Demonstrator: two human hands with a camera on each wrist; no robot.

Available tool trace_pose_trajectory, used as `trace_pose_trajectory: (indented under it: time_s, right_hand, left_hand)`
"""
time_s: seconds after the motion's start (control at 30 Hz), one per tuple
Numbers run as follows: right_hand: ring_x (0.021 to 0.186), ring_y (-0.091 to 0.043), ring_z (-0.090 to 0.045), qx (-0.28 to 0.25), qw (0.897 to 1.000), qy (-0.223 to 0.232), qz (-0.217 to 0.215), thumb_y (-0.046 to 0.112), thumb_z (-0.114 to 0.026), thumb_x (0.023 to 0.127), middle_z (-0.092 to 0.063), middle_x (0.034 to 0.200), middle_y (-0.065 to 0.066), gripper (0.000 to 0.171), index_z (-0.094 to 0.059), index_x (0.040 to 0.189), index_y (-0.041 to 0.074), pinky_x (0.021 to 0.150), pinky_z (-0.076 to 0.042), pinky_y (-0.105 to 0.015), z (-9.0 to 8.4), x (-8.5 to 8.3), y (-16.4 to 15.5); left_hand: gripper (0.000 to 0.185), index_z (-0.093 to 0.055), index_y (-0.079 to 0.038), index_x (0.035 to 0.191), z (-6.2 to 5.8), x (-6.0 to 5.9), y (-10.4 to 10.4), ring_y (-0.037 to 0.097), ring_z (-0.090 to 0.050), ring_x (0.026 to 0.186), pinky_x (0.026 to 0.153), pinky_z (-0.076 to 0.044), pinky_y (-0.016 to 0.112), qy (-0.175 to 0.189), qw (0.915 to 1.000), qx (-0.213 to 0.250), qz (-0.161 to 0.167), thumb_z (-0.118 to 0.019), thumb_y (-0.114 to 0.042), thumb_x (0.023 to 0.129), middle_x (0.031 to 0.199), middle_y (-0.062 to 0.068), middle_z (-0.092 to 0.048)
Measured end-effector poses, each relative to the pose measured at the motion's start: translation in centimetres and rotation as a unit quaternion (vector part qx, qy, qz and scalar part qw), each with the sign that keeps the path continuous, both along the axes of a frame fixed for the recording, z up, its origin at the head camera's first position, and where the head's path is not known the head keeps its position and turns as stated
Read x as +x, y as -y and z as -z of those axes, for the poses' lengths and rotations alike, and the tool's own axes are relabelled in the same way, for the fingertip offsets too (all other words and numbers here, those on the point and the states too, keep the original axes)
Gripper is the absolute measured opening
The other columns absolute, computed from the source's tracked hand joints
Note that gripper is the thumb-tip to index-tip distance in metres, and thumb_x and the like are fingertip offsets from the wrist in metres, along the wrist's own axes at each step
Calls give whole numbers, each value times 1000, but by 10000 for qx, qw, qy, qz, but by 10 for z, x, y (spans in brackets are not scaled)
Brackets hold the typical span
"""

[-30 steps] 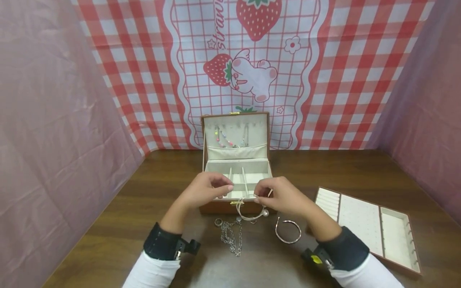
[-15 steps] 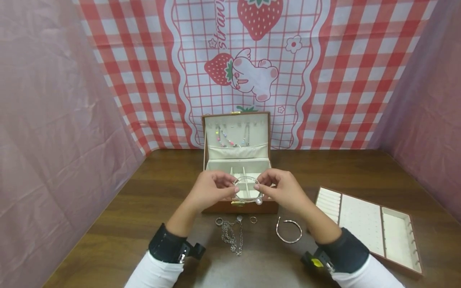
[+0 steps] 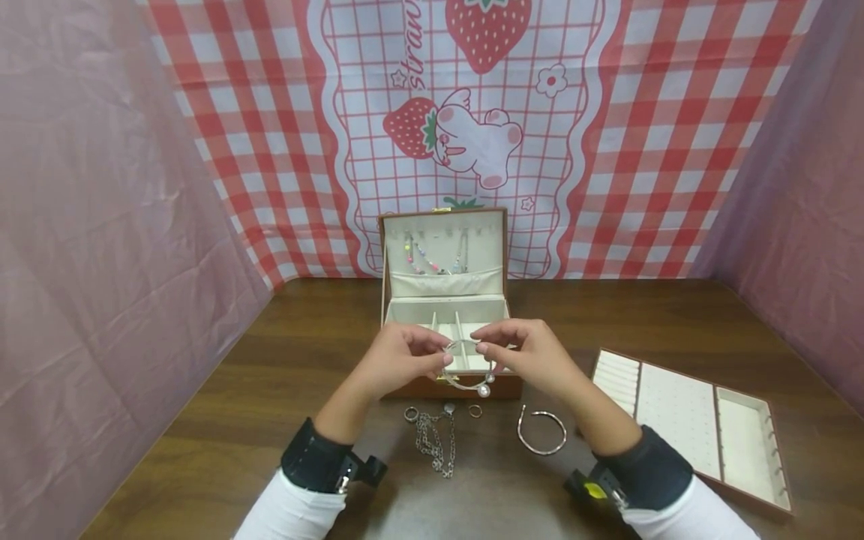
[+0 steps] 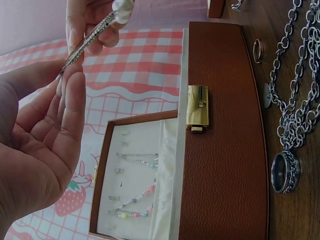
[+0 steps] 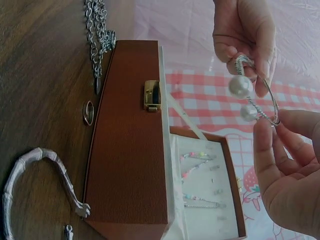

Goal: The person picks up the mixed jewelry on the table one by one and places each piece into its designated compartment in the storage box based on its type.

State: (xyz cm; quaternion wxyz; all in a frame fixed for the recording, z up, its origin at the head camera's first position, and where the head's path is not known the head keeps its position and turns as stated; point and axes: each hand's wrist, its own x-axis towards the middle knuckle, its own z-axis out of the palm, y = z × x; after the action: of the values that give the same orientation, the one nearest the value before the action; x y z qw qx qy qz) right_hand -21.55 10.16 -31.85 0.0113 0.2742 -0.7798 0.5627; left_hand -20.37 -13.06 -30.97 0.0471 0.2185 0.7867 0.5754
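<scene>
A thin silver open bangle with two pearl ends (image 3: 466,379) hangs tilted over the front edge of the open brown leather jewellery box (image 3: 445,330).

— What sort of place was this?
— A staged tabletop booth: a wooden table (image 3: 202,420) was walled in by pink cloth (image 3: 101,225) and a strawberry-print checked backdrop (image 3: 472,112).
— Anything homely?
— A jewelry box (image 3: 445,300) stood open there, its tray (image 3: 682,420) lying alongside.
</scene>
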Motion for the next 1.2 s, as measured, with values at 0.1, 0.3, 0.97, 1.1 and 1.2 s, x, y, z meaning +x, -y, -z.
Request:
trace_pose_trajectory:
  time_s: [0.1,0.3,0.97,1.1,1.2]
  right_hand:
    - [59,-21,-63,-101,9996,201,-146,2,-69,89,-65,78,-11,16,-70,101,-8,55,-57,-31,1,0,1]
    - [58,-15,-62,-330,9983,456,-162,0,-68,88,-66,76,-10,16,-69,100,-11,56,-56,-30,2,0,2]
    - [60,-13,-62,-777,9913,880,593,-1,-67,87,-67,76,-10,24,-64,106,-17,60,-57,-31,0,-13,-15]
    - [63,-12,-63,-844,9885,1026,722,0,-67,88,-68,79,-11,25,-64,106,-16,62,-57,-30,0,-15,-17]
    - [64,-11,-63,-890,9872,1070,783,1,-66,89,-68,79,-5,24,-64,106,-16,63,-57,-29,-1,-18,-19]
  left_hand:
    - [21,-70,10,103,2,0,0,12,-64,65,66,-59,38,-123,9999,-40,0,-70,-2,85,86,15,-72]
    - [21,-70,8,104,3,-2,1,11,-63,67,64,-58,33,-93,9999,-58,-83,-70,-3,87,86,13,-71]
    - [36,-60,9,120,1,-39,86,28,-65,93,81,-56,45,790,9830,-147,-1650,-70,-9,90,107,19,-65]
    - [48,-49,10,131,16,-49,96,38,-59,109,84,-54,49,1390,9781,-266,-1529,-67,-9,91,122,26,-55]
    - [54,-42,10,136,27,-54,97,41,-58,111,79,-57,48,1745,9753,-355,-1305,-67,-7,91,129,30,-50]
